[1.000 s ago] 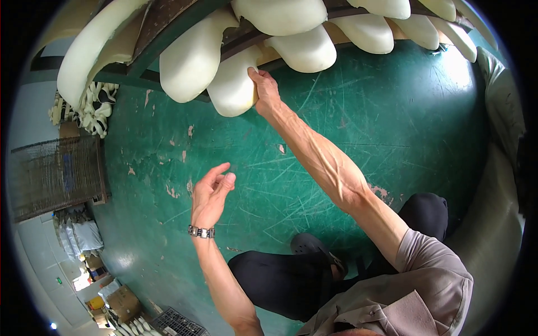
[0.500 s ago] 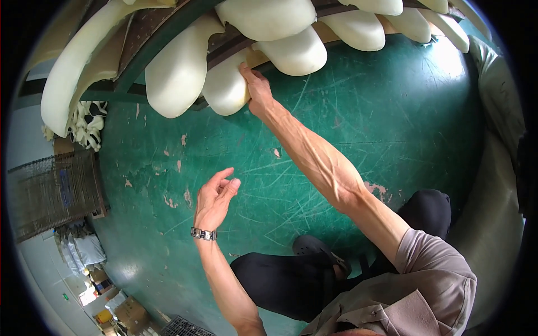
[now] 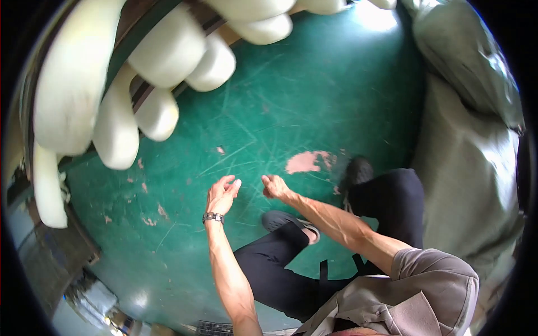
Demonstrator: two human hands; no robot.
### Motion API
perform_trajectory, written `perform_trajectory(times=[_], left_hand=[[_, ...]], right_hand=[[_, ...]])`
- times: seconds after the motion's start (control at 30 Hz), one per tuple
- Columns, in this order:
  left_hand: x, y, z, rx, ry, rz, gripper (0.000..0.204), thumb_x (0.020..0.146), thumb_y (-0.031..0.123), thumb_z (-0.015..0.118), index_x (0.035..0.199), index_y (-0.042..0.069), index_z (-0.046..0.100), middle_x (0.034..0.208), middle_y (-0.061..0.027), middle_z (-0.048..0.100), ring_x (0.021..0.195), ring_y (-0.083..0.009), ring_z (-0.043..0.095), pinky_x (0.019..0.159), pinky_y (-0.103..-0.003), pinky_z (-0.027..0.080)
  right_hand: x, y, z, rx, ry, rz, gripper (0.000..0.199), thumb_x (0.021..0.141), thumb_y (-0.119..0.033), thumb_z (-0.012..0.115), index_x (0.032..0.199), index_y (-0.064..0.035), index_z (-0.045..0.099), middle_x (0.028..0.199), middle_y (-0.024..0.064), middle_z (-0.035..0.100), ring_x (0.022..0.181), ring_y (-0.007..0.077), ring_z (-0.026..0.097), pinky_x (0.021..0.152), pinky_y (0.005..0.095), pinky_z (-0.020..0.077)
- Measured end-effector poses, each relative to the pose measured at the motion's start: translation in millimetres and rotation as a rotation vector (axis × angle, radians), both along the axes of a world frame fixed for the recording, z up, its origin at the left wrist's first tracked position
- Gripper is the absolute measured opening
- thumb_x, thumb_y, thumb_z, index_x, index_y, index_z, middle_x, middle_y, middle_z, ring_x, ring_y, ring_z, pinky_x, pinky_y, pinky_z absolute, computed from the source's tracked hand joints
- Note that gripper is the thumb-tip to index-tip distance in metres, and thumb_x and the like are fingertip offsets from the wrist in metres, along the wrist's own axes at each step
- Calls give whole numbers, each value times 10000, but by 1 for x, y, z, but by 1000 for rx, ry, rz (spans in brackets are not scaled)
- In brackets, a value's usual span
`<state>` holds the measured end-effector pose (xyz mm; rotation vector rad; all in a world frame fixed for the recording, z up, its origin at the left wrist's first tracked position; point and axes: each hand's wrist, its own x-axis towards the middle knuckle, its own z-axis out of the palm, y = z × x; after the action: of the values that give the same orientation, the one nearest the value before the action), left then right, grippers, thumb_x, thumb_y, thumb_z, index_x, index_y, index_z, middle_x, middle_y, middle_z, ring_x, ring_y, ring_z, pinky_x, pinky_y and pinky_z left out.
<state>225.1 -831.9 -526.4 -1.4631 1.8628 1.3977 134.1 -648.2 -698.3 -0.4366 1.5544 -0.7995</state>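
My left hand (image 3: pixel 222 194), with a wristwatch (image 3: pixel 213 217) on its wrist, hangs open over the green floor (image 3: pixel 291 106), fingers loosely curled and holding nothing. My right hand (image 3: pixel 274 186) is just to its right, fingers curled in, empty as far as I can see. Both hands are well below the row of cream rounded foam forms (image 3: pixel 168 53) that hang from a rack at the upper left. Neither hand touches a form.
A large grey bulging sack (image 3: pixel 476 145) fills the right side. My dark-trousered legs and dark shoes (image 3: pixel 291 223) stand on the scratched green floor, with a pink worn patch (image 3: pixel 307 161) ahead. Crates and clutter lie at the lower left.
My right hand has let go of the cream form it touched on the rack and dropped down beside my left hand. The view has swung right; the sack now shows.
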Motion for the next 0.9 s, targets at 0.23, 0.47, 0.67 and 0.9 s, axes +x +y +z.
perform_trajectory(times=[0.23, 0.47, 0.67, 0.9], left_hand=[[27, 134, -30, 42, -50, -82, 416, 876, 333, 718, 1192, 64, 680, 1053, -199, 718, 993, -344, 691, 878, -429, 535], [-28, 274, 110, 319, -18, -52, 149, 923, 103, 591, 961, 21, 709, 750, -74, 693, 665, -181, 678, 515, -332, 532], [-109, 303, 334, 445, 204, 49, 288, 969, 229, 655, 1155, 10, 678, 828, -73, 697, 699, -154, 682, 621, -289, 575], [-168, 206, 587, 277, 1008, 489, 321, 1020, 221, 518, 1189, -34, 614, 915, -56, 646, 801, -148, 602, 706, -310, 524]], right_hand=[[-31, 116, 200, 395, -73, -259, 571, 893, -519, 573, 637, -14, 649, 629, 152, 662, 655, 313, 675, 688, 453, 514], [-184, 136, 376, 288, -86, -275, 334, 829, -135, 618, 1144, -25, 630, 941, 78, 740, 741, 177, 695, 579, 325, 576], [-266, 240, 435, 277, 218, -368, 138, 796, -222, 676, 853, -129, 760, 738, 65, 724, 642, 214, 709, 634, 350, 586], [-285, 177, 761, -481, 99, -380, 156, 943, -166, 624, 863, -40, 667, 783, -5, 640, 694, 79, 585, 592, 259, 485]])
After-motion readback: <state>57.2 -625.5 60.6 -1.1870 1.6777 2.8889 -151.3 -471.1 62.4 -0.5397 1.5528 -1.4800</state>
